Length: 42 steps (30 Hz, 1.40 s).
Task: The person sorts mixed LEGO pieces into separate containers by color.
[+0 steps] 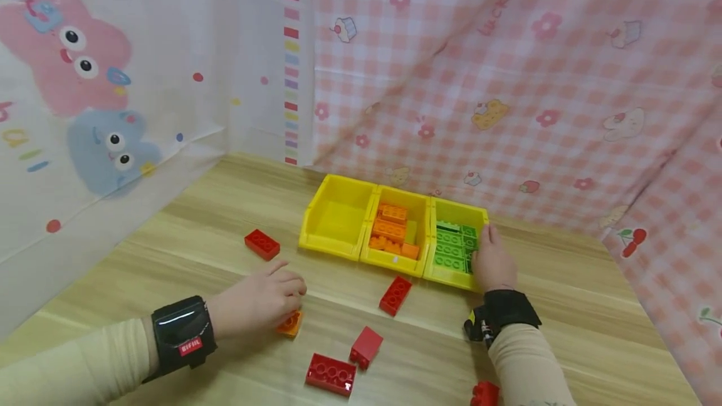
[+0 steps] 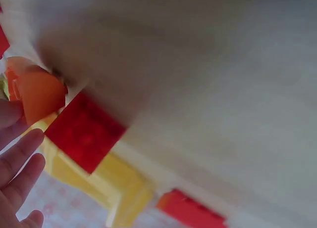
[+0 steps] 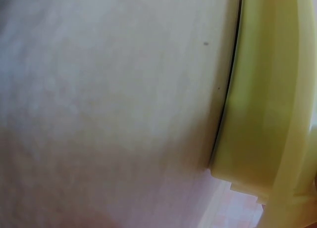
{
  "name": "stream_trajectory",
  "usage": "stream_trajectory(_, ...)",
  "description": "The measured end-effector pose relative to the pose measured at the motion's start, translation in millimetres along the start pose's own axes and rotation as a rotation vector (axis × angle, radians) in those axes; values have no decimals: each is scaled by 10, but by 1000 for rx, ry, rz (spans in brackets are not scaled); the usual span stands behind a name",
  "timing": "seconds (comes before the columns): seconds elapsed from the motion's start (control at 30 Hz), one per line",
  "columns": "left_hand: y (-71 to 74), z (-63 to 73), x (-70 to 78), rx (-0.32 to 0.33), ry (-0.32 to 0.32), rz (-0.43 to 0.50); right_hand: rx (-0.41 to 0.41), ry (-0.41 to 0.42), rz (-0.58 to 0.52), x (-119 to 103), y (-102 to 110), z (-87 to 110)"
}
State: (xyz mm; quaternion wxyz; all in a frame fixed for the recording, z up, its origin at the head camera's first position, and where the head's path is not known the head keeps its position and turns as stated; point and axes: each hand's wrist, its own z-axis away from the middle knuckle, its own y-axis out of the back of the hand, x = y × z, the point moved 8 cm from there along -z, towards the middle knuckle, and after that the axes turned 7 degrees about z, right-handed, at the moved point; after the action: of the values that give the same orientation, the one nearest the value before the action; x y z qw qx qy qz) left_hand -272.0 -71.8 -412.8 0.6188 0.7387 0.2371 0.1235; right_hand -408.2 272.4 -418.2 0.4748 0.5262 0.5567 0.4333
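Observation:
My left hand [image 1: 261, 301] pinches an orange brick [image 1: 289, 324] close over the table. In the left wrist view the orange brick [image 2: 42, 94] lies against the foremost finger, while the other fingers spread loosely below it. My right hand [image 1: 495, 263] holds the side wall of the right-hand yellow bin [image 1: 458, 278], its thumb over the rim and its fingers along the outer face. Inside this bin sit light green bricks [image 1: 449, 249] and dark green ones, partly covered by the hand. The right wrist view shows mostly the bin's outer wall [image 3: 257, 104].
Left of the green bricks, the middle bin [image 1: 389, 260] holds orange bricks [image 1: 389, 229]; beside it stands the left yellow bin [image 1: 338, 218]. Several red bricks, among them one by the left hand [image 1: 262, 244] and one near the front [image 1: 331, 374], lie scattered. Patterned cloth [image 1: 479, 80] hangs behind.

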Motion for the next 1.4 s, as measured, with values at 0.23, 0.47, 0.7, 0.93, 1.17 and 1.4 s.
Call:
stream_trajectory(0.23,220,-697,-44,1,5,-27,44,16,0,15,49,-20)
stream_trajectory(0.47,284,-1652,-33,174,-94,-234,47,12,1,29,-55,-5)
stream_trajectory(0.7,-8,-2211,-217,117,4,-289,15,1,-14,8,-132,-15)
stream_trajectory(0.93,-135,-2330,-255,140,14,-274,20,-18,-33,98,-94,-70)
stream_trajectory(1.17,22,-2054,-239,189,-17,-234,18,-6,-23,38,-88,-73)
stream_trajectory(1.4,179,-1381,-384,197,4,-143,31,-2,-29,70,-77,-36)
